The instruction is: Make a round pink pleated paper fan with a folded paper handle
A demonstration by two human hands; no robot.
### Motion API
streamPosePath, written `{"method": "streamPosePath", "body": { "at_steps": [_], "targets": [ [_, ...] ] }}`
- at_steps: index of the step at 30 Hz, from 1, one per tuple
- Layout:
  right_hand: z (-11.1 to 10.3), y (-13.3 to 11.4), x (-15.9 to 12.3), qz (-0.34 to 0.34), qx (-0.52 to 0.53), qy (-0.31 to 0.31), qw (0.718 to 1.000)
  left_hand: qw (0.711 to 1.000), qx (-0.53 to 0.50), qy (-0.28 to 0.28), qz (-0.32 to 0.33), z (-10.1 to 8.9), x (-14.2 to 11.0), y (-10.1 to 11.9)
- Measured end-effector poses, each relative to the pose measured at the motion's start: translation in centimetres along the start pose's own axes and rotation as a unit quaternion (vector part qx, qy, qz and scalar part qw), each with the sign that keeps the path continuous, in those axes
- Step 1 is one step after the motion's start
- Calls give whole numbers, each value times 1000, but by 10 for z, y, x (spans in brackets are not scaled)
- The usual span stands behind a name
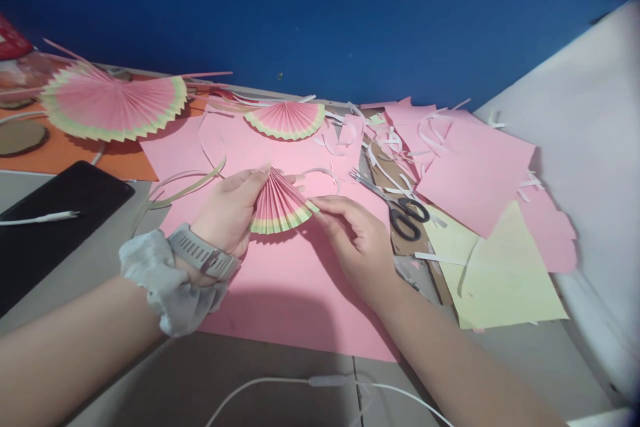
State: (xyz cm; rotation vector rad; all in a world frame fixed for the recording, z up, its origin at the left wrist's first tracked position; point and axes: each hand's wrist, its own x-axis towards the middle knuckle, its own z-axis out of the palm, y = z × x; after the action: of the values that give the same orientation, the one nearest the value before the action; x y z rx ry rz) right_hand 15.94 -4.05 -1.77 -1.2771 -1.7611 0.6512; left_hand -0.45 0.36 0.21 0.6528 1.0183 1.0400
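Note:
Between my hands is a pleated paper fan [281, 208], pink with a yellow and green rim. My left hand [230, 203] pinches its narrow top and left side; a grey watch and a pale scrunchie are on that wrist. With thumb and fingertips, my right hand [353, 233] grips the fan's right edge near the green rim. Just beyond lies a second, similar small fan [287, 119], spread flat. A large pink paper sheet [280, 313] is beneath the hands. Open scissors [393, 203] with black handles lie right of my right hand.
A bigger pleated fan [115, 103] rests on orange paper [65, 163] at the left. Nearer me are a black tablet-like device [65, 227] and a white cable [270, 380]. Pink sheets [477, 173], a pale yellow sheet [505, 280] and paper scraps cover the right. A blue wall [320, 20] stands behind.

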Motion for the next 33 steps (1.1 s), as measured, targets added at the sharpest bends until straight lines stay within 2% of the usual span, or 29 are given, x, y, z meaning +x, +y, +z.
{"method": "streamPosePath", "body": {
  "at_steps": [8, 19, 29, 33],
  "targets": [
    [1, 0, 0, -20, -9, 13, 1000, 1000, -20, -13, -10, 1, -1, -2],
    [3, -2, 0, -19, 6, 21, 1000, 1000, -25, 0, -16, 2, -3, -3],
    [-1, -3, 0, -10, 11, -28, 1000, 1000, -18, 26, 0, 3, -3, -2],
    [-1, -3, -1, 16, 11, -19, 1000, 1000, -8, 16, 14, 3, -4, 0]
  ]
}}
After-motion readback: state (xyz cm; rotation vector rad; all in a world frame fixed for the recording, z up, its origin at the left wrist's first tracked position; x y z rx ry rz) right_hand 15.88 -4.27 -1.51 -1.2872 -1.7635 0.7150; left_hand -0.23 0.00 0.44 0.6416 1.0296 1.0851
